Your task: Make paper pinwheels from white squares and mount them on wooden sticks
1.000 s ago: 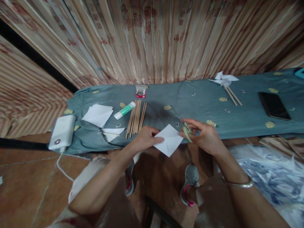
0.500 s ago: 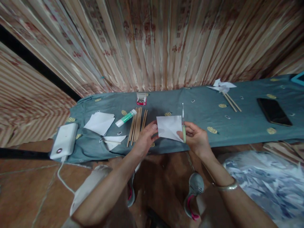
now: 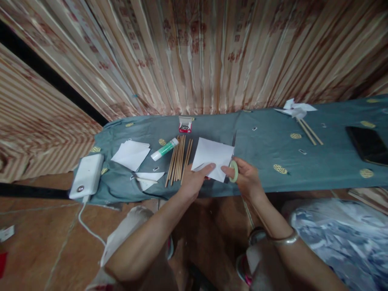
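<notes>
A white square of paper (image 3: pixel 212 151) is held up over the table's front part. My left hand (image 3: pixel 195 178) is closed on its lower left edge, the thumb lying across the sheet. In my right hand (image 3: pixel 247 176) are scissors (image 3: pixel 234 170) with a pale green handle, their thin blades pointing away from me along the paper's right side. My right thumb also touches the lower right corner of the sheet. Just left of the paper lie several wooden sticks (image 3: pixel 177 159) and a green and white glue stick (image 3: pixel 164 149).
Behind the sticks is a small open red box (image 3: pixel 185 125). A stack of white paper (image 3: pixel 131 155), a cut paper piece (image 3: pixel 148 180) and a white power bank (image 3: pixel 87 176) lie left. Paper pinwheels on sticks (image 3: pixel 295 108) and a black phone (image 3: pixel 368 144) lie right.
The paper has turned and tilted, and my left thumb now lies on top of it. The scissors' green handle has rotated in my right hand. The view has shifted slightly left.
</notes>
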`<state>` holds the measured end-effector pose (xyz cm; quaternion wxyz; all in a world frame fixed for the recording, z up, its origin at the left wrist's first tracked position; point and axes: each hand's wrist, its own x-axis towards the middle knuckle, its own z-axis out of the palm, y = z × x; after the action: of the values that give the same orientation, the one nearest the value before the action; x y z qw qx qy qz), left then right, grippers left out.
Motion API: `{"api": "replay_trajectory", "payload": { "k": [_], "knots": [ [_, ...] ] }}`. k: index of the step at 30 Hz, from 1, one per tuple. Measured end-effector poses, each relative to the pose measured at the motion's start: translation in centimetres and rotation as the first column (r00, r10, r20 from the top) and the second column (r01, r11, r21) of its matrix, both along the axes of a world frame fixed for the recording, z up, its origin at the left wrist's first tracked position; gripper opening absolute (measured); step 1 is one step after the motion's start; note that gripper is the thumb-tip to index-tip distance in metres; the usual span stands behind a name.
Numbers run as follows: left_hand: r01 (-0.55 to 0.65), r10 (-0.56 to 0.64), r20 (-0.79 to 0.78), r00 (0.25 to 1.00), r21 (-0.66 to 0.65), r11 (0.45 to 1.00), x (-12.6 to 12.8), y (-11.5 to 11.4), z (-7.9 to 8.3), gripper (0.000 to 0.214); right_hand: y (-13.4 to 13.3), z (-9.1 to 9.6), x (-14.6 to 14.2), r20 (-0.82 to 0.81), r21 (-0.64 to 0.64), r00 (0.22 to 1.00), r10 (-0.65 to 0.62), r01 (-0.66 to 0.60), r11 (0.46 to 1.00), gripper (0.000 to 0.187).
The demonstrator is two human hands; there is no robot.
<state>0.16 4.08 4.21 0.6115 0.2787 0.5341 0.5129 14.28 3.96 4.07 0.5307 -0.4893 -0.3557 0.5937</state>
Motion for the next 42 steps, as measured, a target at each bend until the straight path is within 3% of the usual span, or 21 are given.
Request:
{"api": "replay_trajectory", "payload": {
  "k": [5,18,23,27,35,42],
  "knots": [
    [-0.021,0.021,-0.001,1.000,0.053,0.998,-1.0,0.5,0.3,0.030,-1.4,0.0,-0.1,0.041,-0.018,0.993,0.111,-0.110,0.994,0.043],
    [-0.069,0.071,-0.046,0.996,0.034,0.997,-1.5,0.9,1.3,0.033,-1.8,-0.2,-1.0,0.097,-0.015,0.984,0.149,-0.148,0.989,0.042],
    [-0.166,0.165,0.017,0.986,0.144,0.976,-3.1,2.3,1.7,0.033,-3.2,-0.2,-0.7,0.102,-0.051,0.953,0.285,-0.281,0.958,0.045],
    [-0.192,0.184,0.068,0.980,0.137,0.972,-3.9,2.7,2.2,0.031,-4.6,0.1,0.0,0.073,-0.048,0.884,0.462,-0.460,0.887,0.051],
    [-0.126,0.126,0.012,0.992,0.145,0.981,-3.4,2.2,1.5,0.035,-5.0,-0.1,1.7,0.137,-0.054,0.811,0.568,-0.567,0.822,0.041],
    [-0.073,0.074,-0.007,0.997,0.096,0.993,-2.3,1.8,1.1,0.028,-4.7,-0.4,1.6,0.109,-0.059,0.831,0.545,-0.542,0.838,0.049]
  ]
}}
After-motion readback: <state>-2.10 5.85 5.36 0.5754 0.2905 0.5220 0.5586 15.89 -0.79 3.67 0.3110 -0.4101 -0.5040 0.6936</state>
